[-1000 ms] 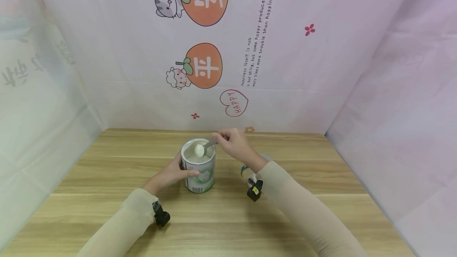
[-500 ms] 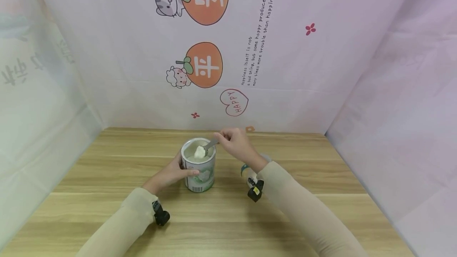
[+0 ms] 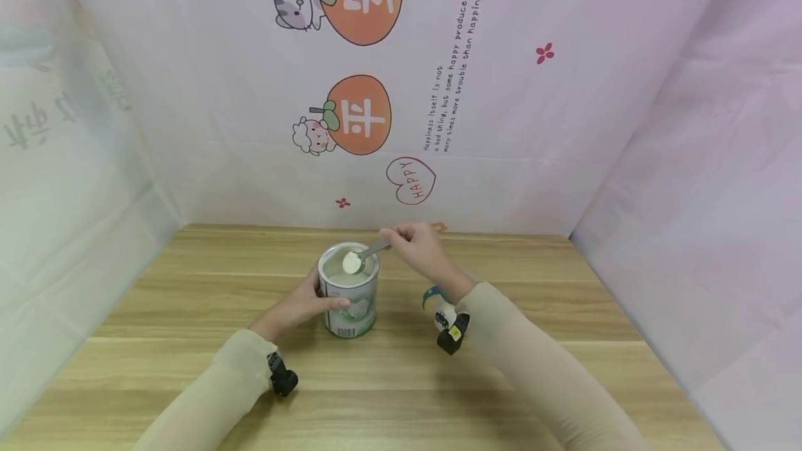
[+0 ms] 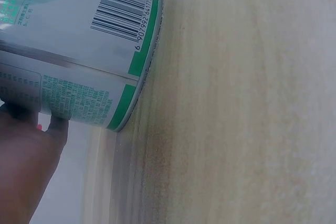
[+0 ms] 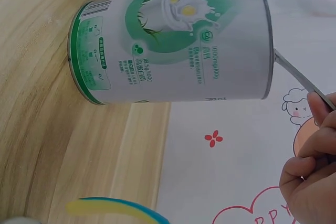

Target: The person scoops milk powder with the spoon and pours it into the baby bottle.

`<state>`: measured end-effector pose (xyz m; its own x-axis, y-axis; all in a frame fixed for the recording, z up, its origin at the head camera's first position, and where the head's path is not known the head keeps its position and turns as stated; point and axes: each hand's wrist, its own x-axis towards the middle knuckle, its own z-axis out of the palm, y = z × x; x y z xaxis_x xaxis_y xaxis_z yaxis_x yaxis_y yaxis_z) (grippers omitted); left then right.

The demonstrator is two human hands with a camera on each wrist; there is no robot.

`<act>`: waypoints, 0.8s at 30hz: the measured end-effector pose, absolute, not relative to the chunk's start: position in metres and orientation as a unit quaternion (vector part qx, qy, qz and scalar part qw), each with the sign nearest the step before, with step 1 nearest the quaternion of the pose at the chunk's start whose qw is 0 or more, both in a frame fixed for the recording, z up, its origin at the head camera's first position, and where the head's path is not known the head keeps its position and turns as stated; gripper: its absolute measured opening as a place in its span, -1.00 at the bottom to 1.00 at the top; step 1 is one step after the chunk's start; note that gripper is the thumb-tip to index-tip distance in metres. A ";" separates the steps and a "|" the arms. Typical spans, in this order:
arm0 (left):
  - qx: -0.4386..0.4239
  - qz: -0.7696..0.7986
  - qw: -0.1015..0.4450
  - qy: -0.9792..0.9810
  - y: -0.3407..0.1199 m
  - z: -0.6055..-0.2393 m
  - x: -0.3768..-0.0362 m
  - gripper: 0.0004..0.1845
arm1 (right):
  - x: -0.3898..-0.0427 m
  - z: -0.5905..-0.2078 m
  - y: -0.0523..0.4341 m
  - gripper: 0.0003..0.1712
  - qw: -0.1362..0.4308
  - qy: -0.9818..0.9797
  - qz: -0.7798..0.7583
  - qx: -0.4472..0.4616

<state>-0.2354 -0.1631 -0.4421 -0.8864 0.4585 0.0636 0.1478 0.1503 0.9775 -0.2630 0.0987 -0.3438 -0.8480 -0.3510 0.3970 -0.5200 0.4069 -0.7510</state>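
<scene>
An open milk powder can [image 3: 351,312], white and green, stands upright on the wooden table. My left hand [image 3: 301,308] grips its left side, thumb across the front; the left wrist view shows fingers under the lower edge of the can [image 4: 79,40]. With my right hand [image 3: 416,249] I pinch the handle of a grey scoop [image 3: 374,248]. Its bowl, at the can's mouth, carries white powder [image 3: 353,262]. More pale powder lies inside the can. In the right wrist view the scoop's handle [image 5: 302,77] meets the can's rim, and the bowl is hidden.
Partly behind my right wrist is a rounded white thing with a teal edge [image 3: 443,312]; its kind cannot be told. A printed white cloth [image 3: 501,179] hangs at the table's back edge, with pale cloth on both sides. Bare table [image 3: 376,395] lies in front of the can.
My right hand has shifted slightly right, drawing the scoop handle with it. The powder in the scoop, heaped before, now looks flatter. My left hand and the can have stayed put.
</scene>
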 end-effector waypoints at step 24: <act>0.183 0.602 0.137 0.765 -0.164 -0.436 -0.240 0.16 | -0.257 -0.325 0.125 -0.58 0.070 -0.839 0.502 0.201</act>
